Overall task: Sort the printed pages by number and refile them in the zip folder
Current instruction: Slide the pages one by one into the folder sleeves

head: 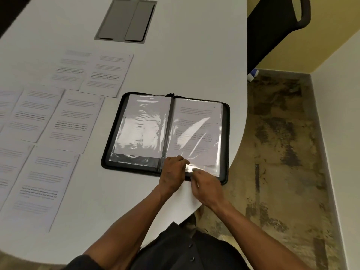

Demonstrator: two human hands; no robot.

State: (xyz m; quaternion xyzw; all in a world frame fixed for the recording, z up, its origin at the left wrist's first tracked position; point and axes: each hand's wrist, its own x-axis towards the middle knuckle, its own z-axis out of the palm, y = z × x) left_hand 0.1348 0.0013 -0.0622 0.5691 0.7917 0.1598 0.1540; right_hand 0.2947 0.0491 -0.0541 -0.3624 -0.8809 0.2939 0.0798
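A black zip folder lies open on the white table, near its right edge. Its right clear sleeve holds a printed page; the left sleeve shows a blank white sheet. My left hand rests on the bottom of the right sleeve with fingers curled, pinching the plastic edge. My right hand is just beside it at the folder's lower rim, fingertips on the same plastic edge. Several printed pages lie spread in rows on the table to the left.
A grey cable hatch is set into the table at the back. A black chair stands beyond the table's right edge, above patterned floor. The table edge curves close to the folder's right side.
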